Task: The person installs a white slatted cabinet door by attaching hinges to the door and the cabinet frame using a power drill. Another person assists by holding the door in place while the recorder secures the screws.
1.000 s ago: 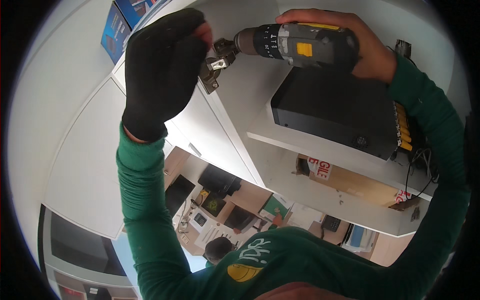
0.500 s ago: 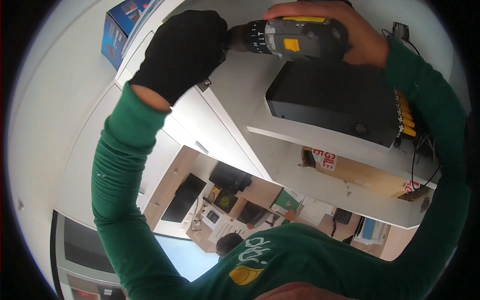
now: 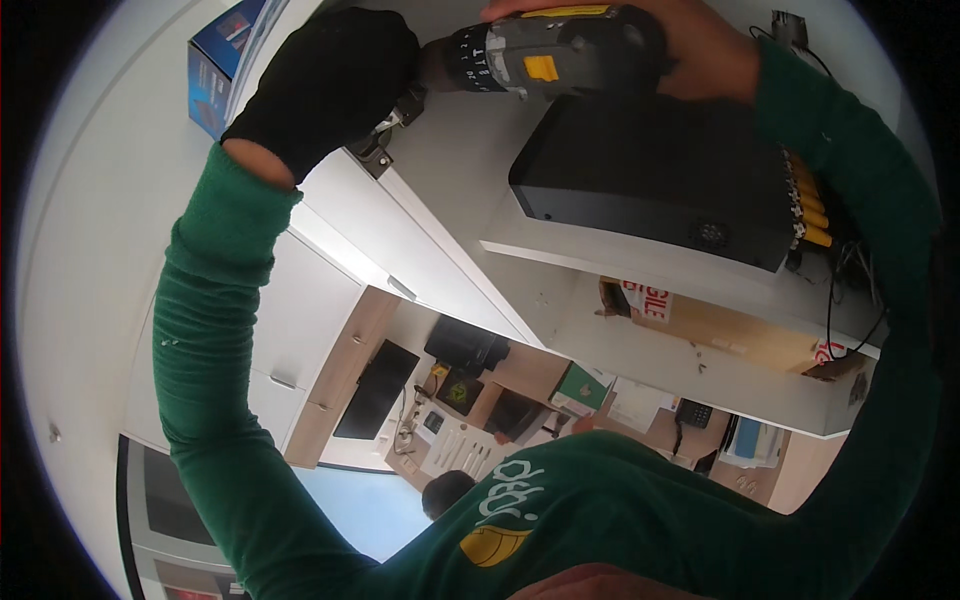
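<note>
My left hand [image 3: 325, 85], in a black glove, is closed at the drill's front end, its fingertips hidden, so I cannot make out what it grips. A metal hinge part [image 3: 403, 108] shows beside it, and another fitting [image 3: 373, 157] sits on the white cabinet edge just below. My bare right hand [image 3: 708, 55] grips the dark drill [image 3: 570, 50] with yellow patches, held horizontally, chuck toward my left hand; the bit is hidden. Under the drill lies a black metal box [image 3: 640, 175] on a white shelf [image 3: 530, 256], with yellow connectors [image 3: 812, 210] at its right.
A cardboard box [image 3: 735, 335] sits on the lower shelf, loose cables [image 3: 845, 290] hang right. White cabinet doors [image 3: 390, 255] run left; a blue box [image 3: 212, 80] is at upper left. Far below are desks with a monitor [image 3: 375, 390] and another person's head [image 3: 447, 493].
My left glove has moved up over the drill's front end, hiding most of the hinge, and that forearm has swung leftward. The drill and right hand appear higher and farther left.
</note>
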Tool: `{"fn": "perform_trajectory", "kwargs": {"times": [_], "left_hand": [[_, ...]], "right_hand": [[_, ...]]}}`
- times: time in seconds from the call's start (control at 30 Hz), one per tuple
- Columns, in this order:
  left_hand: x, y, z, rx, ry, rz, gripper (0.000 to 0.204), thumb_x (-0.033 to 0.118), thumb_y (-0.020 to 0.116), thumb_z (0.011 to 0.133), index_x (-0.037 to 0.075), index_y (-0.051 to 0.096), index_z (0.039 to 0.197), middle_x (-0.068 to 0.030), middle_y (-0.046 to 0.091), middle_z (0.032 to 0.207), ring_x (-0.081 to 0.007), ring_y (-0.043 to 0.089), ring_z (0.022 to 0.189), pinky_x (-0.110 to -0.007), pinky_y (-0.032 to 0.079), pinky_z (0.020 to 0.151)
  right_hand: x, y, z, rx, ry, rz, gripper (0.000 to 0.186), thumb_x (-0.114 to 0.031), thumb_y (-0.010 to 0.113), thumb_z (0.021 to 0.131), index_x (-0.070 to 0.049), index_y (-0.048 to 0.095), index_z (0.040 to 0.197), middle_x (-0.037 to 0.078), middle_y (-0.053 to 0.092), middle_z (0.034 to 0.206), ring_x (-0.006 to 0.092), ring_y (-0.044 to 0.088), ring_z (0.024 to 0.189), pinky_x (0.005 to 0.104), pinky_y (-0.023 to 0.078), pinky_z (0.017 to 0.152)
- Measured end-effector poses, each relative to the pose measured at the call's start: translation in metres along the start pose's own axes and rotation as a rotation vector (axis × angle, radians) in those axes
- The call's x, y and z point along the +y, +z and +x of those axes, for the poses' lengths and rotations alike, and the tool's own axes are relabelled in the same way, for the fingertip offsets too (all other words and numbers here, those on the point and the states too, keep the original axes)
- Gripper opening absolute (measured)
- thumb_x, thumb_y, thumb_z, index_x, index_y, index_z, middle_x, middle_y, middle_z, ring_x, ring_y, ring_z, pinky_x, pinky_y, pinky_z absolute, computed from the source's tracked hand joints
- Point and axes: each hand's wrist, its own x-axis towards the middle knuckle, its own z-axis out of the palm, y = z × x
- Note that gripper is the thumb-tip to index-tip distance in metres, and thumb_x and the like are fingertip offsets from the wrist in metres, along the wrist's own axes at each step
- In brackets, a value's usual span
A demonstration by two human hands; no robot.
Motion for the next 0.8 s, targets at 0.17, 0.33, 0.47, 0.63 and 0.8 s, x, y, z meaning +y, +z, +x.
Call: {"fn": "perform_trajectory", "kwargs": {"times": [0.17, 0.33, 0.47, 0.63, 0.8], "left_hand": [[-0.004, 0.013, -0.001, -0.010, -0.051, -0.036, 0.027, 0.007, 0.077, 0.083, 0.005, 0.071, 0.109, -0.0109, 0.071, 0.106, -0.0277, 0.069, 0.095, -0.036, 0.055, 0.090], [0.017, -0.022, 0.023, -0.055, -0.173, -0.170, 0.017, 0.023, 0.071, 0.075, 0.007, 0.069, 0.071, -0.0144, 0.066, 0.072, -0.0334, 0.066, 0.072, -0.043, 0.053, 0.069], [0.018, -0.028, 0.022, -0.106, -0.220, -0.160, 0.016, 0.020, 0.070, 0.077, 0.006, 0.067, 0.071, -0.0152, 0.065, 0.074, -0.0333, 0.066, 0.073, -0.043, 0.053, 0.069], [0.015, -0.015, 0.023, -0.085, -0.190, -0.146, 0.012, 0.016, 0.068, 0.078, 0.005, 0.067, 0.073, -0.0158, 0.065, 0.075, -0.0340, 0.066, 0.074, -0.043, 0.053, 0.070], [0.034, -0.034, 0.029, -0.095, -0.510, -0.232, 0.010, 0.013, 0.066, 0.079, 0.004, 0.069, 0.077, -0.0165, 0.065, 0.076, -0.0348, 0.066, 0.074, -0.043, 0.053, 0.071]], "right_hand": [[0.000, -0.005, -0.005, 0.009, 0.043, 0.098, 0.075, -0.001, 0.077, 0.075, -0.018, 0.053, 0.144, 0.012, 0.066, 0.130, 0.0273, 0.066, 0.113, 0.0354, 0.048, 0.100], [0.004, -0.018, -0.012, -0.044, 0.051, 0.111, 0.074, -0.003, 0.078, 0.076, -0.018, 0.052, 0.144, 0.013, 0.065, 0.132, 0.0239, 0.065, 0.117, 0.0326, 0.047, 0.104], [0.001, -0.016, -0.013, -0.065, 0.011, 0.098, 0.075, -0.004, 0.079, 0.076, -0.018, 0.052, 0.144, 0.012, 0.065, 0.132, 0.0260, 0.066, 0.115, 0.0338, 0.048, 0.103], [0.002, 0.000, -0.014, -0.114, 0.076, 0.015, 0.075, -0.007, 0.081, 0.075, -0.020, 0.053, 0.143, 0.012, 0.067, 0.129, 0.0297, 0.068, 0.109, 0.0354, 0.051, 0.098], [-0.002, 0.005, -0.007, -0.097, 0.093, 0.033, 0.074, -0.008, 0.082, 0.075, -0.021, 0.054, 0.142, 0.011, 0.068, 0.127, 0.0295, 0.069, 0.106, 0.0356, 0.052, 0.095]]}}
